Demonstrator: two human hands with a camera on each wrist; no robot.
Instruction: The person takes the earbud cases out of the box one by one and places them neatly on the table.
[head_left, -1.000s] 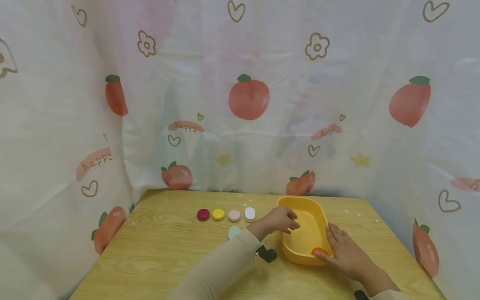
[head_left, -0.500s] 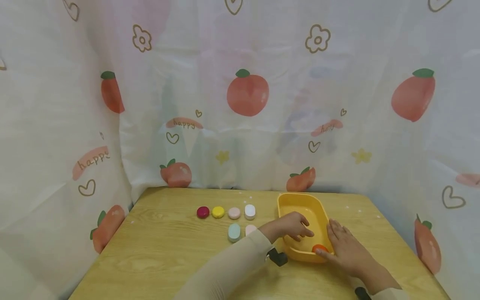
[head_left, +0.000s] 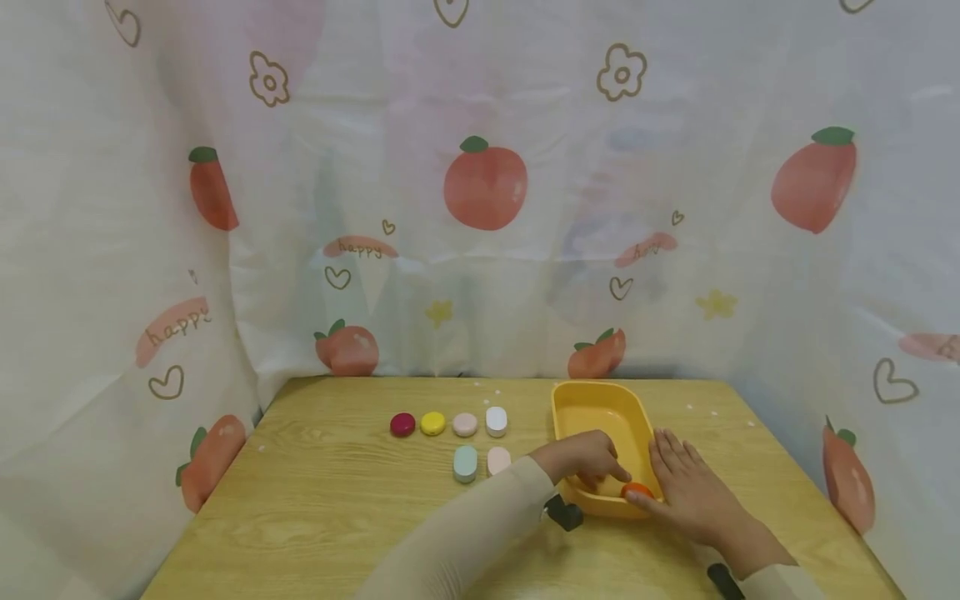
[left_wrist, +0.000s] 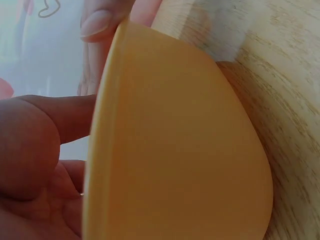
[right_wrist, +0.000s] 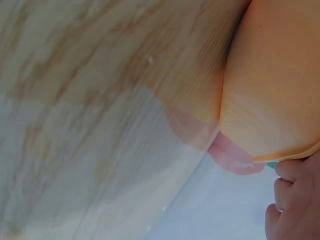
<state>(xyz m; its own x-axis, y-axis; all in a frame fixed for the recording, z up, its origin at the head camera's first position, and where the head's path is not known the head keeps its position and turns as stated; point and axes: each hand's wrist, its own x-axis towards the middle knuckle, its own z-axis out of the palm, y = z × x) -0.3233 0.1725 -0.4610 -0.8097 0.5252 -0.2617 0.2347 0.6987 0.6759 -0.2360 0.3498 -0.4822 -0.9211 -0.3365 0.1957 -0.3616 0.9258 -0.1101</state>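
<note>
My left hand reaches over the near left rim of a yellow tray, its index finger pointing down toward an orange-red rounded piece. That piece lies in the tray's near right corner, partly covered; whether the fingertip touches it I cannot tell. Along the tray's right rim rests my right hand, fingers straight and thumb laid across the corner beside the orange-red piece. In the left wrist view, the tray's outer wall hides much of the left hand's fingers. Neither hand visibly holds a loose piece.
Left of the tray, small pieces stand in a row: dark red, yellow, pale pink and white. Nearer are a mint oblong piece and another pink one. A printed curtain surrounds the wooden table.
My left hand has moved right and nearer within the tray, toward the orange-red piece. The mint and second pink pieces have come out from behind the left arm. The right hand stays at the rim.
</note>
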